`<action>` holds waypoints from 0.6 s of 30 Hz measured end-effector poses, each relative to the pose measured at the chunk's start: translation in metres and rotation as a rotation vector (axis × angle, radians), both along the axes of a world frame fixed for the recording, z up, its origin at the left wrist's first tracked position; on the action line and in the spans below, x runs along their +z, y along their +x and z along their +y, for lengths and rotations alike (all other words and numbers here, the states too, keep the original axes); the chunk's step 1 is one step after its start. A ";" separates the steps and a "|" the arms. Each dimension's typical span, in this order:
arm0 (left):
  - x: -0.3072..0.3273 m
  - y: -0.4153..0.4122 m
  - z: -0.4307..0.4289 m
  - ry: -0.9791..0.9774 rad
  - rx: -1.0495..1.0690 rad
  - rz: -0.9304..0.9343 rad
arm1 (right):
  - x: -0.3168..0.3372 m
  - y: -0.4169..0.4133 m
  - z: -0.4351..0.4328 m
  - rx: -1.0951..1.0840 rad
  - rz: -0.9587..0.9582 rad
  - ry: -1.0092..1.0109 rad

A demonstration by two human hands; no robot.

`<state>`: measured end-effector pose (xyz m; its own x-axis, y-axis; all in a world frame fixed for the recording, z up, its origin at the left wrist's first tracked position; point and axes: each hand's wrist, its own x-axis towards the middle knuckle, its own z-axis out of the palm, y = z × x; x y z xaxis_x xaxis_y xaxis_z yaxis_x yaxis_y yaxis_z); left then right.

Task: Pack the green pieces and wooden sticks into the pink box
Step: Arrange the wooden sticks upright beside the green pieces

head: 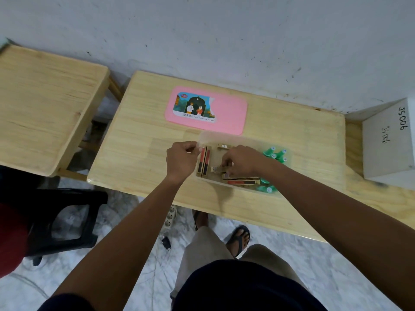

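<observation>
Packing is mid-way: the left hand (182, 159) pinches the clear box (243, 191) wall on the worktop (139, 140) while the right hand (241, 160) closes on a wooden stick (216, 169) inside, needing alignment beside roughly six sticks and about seven green pieces (275, 153); one pink lid (229, 115) lies just behind.

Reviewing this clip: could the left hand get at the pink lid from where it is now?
Probably yes. The left hand grips the near-left corner of the clear box, and the pink lid lies flat on the table just beyond it, with nothing between or on top. It would have to release the box first.
</observation>
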<state>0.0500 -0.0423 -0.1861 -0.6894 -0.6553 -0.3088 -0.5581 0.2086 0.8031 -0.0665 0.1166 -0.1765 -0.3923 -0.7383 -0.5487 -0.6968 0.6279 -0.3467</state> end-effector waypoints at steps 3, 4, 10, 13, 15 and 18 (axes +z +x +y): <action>-0.001 0.000 -0.001 0.022 0.017 -0.011 | -0.004 -0.002 0.006 -0.098 -0.029 -0.085; -0.002 0.000 -0.002 0.037 0.018 -0.012 | -0.004 -0.002 0.008 -0.176 -0.059 -0.154; 0.002 0.000 -0.005 0.095 -0.002 0.002 | 0.004 -0.003 0.013 -0.718 -0.516 -0.566; 0.004 0.000 -0.005 0.092 -0.008 0.011 | 0.003 0.002 0.014 -0.883 -0.841 -0.641; 0.004 0.001 -0.005 0.108 -0.007 0.013 | 0.000 0.007 0.015 -0.955 -0.979 -0.654; 0.003 0.000 -0.006 0.120 0.004 0.015 | -0.005 0.011 0.015 -0.950 -1.058 -0.638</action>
<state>0.0503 -0.0482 -0.1828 -0.6919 -0.6169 -0.3750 -0.5465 0.1081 0.8304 -0.0557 0.1315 -0.1818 -0.4855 -0.6625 -0.5704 0.5810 0.2431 -0.7768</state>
